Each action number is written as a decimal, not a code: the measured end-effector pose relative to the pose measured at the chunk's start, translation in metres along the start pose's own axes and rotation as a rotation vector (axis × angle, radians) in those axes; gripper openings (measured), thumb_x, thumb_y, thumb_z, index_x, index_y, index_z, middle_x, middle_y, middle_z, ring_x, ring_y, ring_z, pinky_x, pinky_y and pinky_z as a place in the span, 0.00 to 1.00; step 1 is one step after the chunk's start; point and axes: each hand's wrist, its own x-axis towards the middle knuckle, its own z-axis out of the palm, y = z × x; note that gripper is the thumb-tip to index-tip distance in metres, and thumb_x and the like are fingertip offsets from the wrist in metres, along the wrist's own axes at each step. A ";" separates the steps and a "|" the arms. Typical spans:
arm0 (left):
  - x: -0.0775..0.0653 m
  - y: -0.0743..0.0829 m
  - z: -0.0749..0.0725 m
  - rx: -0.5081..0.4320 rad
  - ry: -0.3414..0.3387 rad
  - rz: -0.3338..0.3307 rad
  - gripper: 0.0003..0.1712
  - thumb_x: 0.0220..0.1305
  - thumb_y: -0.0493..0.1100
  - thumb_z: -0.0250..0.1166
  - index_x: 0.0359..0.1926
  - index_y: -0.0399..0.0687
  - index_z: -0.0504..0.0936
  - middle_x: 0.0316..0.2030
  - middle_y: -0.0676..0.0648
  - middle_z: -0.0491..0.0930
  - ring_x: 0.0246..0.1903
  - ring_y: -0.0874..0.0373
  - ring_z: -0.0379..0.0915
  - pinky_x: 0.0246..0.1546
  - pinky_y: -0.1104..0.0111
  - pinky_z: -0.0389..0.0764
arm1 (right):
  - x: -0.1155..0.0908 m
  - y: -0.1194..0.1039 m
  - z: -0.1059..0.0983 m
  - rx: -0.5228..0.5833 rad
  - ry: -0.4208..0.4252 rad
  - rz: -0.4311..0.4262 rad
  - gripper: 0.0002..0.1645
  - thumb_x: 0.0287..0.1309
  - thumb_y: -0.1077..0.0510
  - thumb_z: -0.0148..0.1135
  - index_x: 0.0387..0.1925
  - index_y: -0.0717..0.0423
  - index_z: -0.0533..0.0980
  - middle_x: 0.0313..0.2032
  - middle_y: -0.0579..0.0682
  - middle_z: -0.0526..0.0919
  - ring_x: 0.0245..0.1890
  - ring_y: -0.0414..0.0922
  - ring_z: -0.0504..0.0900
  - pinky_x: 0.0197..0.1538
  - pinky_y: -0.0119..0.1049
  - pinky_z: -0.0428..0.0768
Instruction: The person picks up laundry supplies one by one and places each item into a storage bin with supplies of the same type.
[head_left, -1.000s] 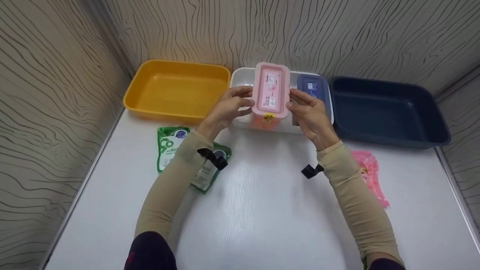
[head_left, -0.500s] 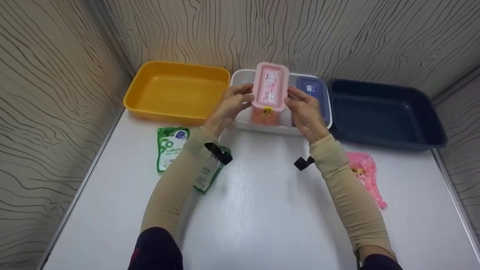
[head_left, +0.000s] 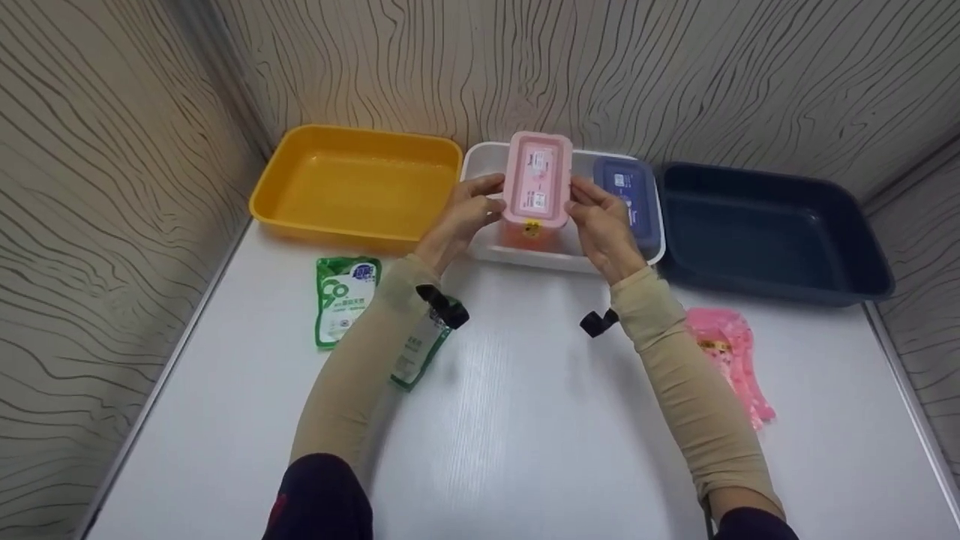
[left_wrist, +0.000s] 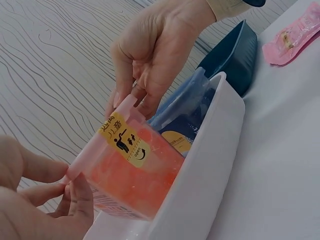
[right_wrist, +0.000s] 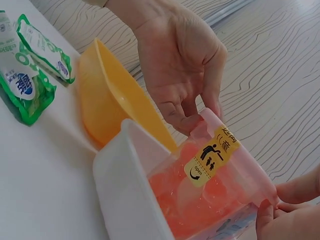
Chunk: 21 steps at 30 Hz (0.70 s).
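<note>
Left hand [head_left: 459, 217], right hand [head_left: 606, 226] — fingers pinching pink box [head_left: 538, 180] from opposite sides; box partly inside white tub [head_left: 562, 260], near blue box [head_left: 634, 189].

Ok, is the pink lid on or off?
On: the pink lid covers the box, and the yellow label runs from its edge down the box's side.

Side by side at the back

Left tray [head_left: 356, 232], middle tray [head_left: 536, 259] and right tray [head_left: 772, 229] stand abreast on the bench [head_left: 525, 427], before the wall [head_left: 637, 67]. Over the middle tray's left part, the first box [head_left: 537, 181] is between left grip [head_left: 459, 221] and right grip [head_left: 606, 229]; the second box [head_left: 631, 196] stands inside, right. Before the left tray lie outer packet [head_left: 345, 300] and, right of it, inner packet [head_left: 420, 349]; right-hand packet [head_left: 724, 337] lies before the right tray.
</note>
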 end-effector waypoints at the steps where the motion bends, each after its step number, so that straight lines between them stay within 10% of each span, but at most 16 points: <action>1: 0.001 -0.002 -0.001 0.003 0.000 -0.006 0.34 0.76 0.32 0.60 0.78 0.55 0.71 0.71 0.54 0.75 0.63 0.57 0.77 0.68 0.67 0.79 | 0.001 0.002 -0.001 0.006 0.000 0.004 0.38 0.73 0.78 0.50 0.81 0.63 0.60 0.82 0.59 0.61 0.82 0.49 0.63 0.78 0.35 0.68; 21: 0.008 -0.015 -0.003 0.059 0.022 -0.063 0.36 0.73 0.37 0.64 0.78 0.65 0.71 0.74 0.57 0.72 0.64 0.58 0.76 0.70 0.65 0.78 | 0.007 0.016 -0.003 -0.025 -0.026 0.001 0.38 0.74 0.78 0.44 0.82 0.67 0.54 0.83 0.62 0.57 0.82 0.51 0.60 0.79 0.34 0.66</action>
